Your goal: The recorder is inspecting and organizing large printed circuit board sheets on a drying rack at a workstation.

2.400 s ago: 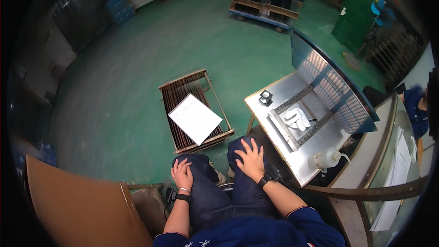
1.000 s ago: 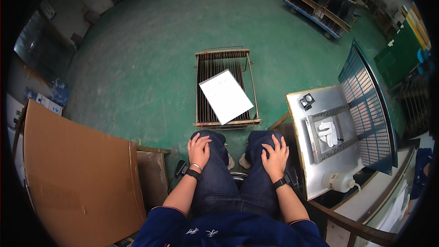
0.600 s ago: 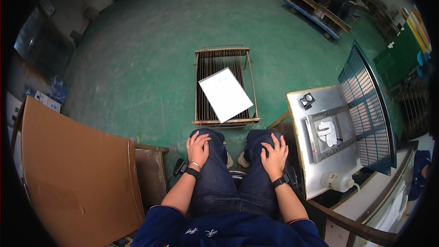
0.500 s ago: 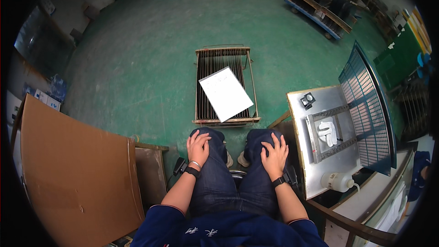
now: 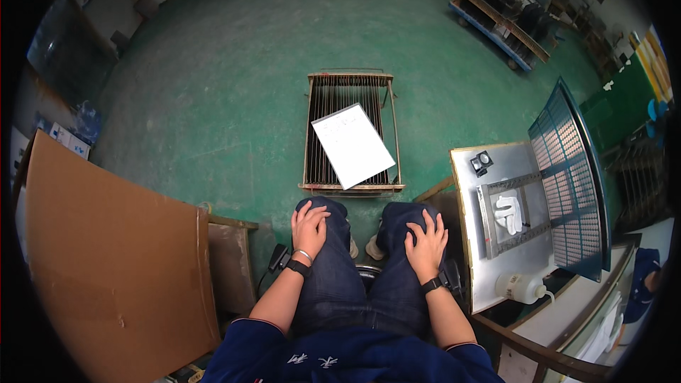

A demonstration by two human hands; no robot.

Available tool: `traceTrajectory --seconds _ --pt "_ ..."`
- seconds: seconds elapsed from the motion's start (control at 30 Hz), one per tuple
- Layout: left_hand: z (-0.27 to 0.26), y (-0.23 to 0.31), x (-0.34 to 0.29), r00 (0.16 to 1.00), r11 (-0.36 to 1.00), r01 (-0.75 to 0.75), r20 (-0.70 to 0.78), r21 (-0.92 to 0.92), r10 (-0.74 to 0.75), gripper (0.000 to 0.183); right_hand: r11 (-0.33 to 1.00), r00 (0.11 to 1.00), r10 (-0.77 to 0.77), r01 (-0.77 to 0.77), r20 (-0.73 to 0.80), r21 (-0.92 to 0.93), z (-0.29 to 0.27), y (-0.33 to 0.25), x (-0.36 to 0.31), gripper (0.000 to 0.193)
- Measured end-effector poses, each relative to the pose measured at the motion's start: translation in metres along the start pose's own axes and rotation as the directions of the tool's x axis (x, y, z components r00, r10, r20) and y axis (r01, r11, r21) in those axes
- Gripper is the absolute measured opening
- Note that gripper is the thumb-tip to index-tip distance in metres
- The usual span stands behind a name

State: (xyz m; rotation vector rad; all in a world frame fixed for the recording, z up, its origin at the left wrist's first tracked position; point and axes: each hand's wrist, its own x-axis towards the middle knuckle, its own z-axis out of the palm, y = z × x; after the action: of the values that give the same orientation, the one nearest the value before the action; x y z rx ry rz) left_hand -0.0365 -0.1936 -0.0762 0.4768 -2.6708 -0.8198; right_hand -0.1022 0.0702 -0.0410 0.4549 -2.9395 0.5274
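Note:
My left hand [image 5: 309, 229] rests on my left knee, fingers stretched out and holding nothing. On my right thigh lies my right hand [image 5: 426, 242], its fingers spread apart, also without anything in it. In front of my knees a metal slotted rack [image 5: 310, 135] stands on the floor. A white sheet [image 5: 353, 147] with a dark strip along its top edge lies aslant on that rack, apart from both hands. Nearest my right hand is a metal-topped table [image 5: 468, 248] on my right.
The table bears a black loupe [image 5: 481, 163], a metal frame [image 5: 486, 220], white gloves [image 5: 508, 214], a wash bottle [image 5: 521, 287] and upright perforated panels [image 5: 567, 184]. A large cardboard sheet [image 5: 117, 248] stands at left. A loaded blue cart [image 5: 489, 34] is far right; another person [image 5: 642, 284] shows at the right rim.
My view has turned slightly left, so the table and cart sit a little farther right and lower. Both hands stay resting on my legs.

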Motion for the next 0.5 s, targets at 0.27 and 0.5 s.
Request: traceTrajectory --seconds 0.27,0.5 --pt "-0.025 0.002 0.039 0.993 0.991 0.115 0.029 -0.063 -0.114 0.016 1.0 0.996 -0.012 0.013 0.093 -0.006 -0.002 -0.006 0.01 0.023" --pt "0.001 -0.046 0.065 0.965 0.975 0.219 0.145 0.025 -0.221 0.014 0.997 0.963 -0.061 0.074 0.261 -0.039 0.014 -0.035 0.051 0.024"
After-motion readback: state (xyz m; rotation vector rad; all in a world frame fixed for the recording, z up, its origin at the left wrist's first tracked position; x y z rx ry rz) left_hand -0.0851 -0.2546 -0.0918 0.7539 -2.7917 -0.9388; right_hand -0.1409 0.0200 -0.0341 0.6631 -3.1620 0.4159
